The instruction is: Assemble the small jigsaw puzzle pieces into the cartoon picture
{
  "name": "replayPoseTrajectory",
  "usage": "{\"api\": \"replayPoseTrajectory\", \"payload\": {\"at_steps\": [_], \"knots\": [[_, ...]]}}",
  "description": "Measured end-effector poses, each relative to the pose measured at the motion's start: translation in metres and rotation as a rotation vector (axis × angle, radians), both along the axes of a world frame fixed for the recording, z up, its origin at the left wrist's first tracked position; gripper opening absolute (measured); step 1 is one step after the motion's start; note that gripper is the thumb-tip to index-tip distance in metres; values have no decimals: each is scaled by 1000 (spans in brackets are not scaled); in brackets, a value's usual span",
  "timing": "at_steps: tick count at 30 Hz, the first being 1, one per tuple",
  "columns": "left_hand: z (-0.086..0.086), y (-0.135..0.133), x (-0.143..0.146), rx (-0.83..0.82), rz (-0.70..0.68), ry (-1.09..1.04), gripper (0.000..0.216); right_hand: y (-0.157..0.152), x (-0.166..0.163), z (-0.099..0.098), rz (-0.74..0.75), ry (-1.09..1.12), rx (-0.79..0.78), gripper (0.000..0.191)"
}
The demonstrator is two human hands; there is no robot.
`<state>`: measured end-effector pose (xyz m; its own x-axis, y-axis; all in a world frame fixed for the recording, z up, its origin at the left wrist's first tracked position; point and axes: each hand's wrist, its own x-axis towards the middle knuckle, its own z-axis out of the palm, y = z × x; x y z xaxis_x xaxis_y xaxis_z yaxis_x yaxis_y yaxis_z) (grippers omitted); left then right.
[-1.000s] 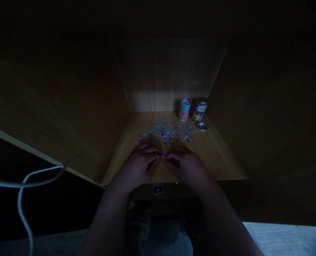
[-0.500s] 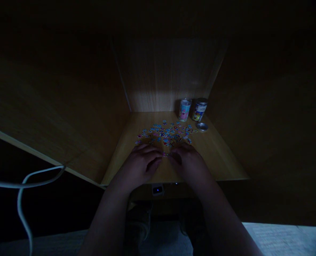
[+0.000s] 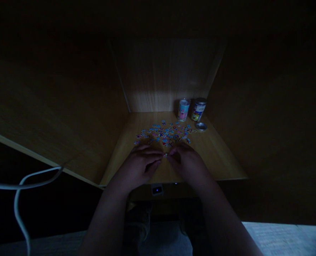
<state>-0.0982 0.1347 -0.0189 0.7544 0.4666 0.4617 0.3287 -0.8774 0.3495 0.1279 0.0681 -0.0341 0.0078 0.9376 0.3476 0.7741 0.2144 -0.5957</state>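
Note:
Several small coloured puzzle pieces (image 3: 164, 133) lie scattered on a dim wooden desk (image 3: 211, 156). My left hand (image 3: 140, 165) and my right hand (image 3: 186, 161) rest side by side on the desk just in front of the pile. Their fingertips meet over a small puzzle piece (image 3: 165, 155), fingers curled in a pinch. The light is too low to show which hand grips it.
Two printed tins (image 3: 184, 110) (image 3: 198, 109) stand at the back right of the desk, a round metal lid (image 3: 201, 126) lying before them. Wooden panels wall in the desk at back and sides. A white cable (image 3: 21, 185) hangs at the left.
My right hand has slid slightly forward toward the pile. The left hand has barely moved.

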Motion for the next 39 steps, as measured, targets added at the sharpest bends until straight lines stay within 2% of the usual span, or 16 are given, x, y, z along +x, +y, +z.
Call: {"api": "replayPoseTrajectory", "payload": {"at_steps": [8, 13, 19, 23, 31, 35, 39], "knots": [[0, 0, 0, -22, 2, 23, 20, 1, -4, -1, -11, -35, 42, 12], [0, -2, 0, -35, 30, 79, 29, 2, -3, -2, 7, -34, 57, 18], [2, -3, 3, -27, 67, 144, 27, 1, -5, 0, 1, -77, 55, 11], [1, -4, 2, -17, 73, 120, 24, -1, -4, 0, 84, -79, 65, 3], [-4, 3, 0, -43, 91, 42, 16, -2, -2, -2, 301, 20, 76, 17], [-9, 7, 0, -48, 151, 17, 14, 1, -5, -4, 281, 41, 78, 16], [-10, 8, 0, -47, 144, 24, 16, 3, -9, -3, 238, 45, 65, 17]]}}
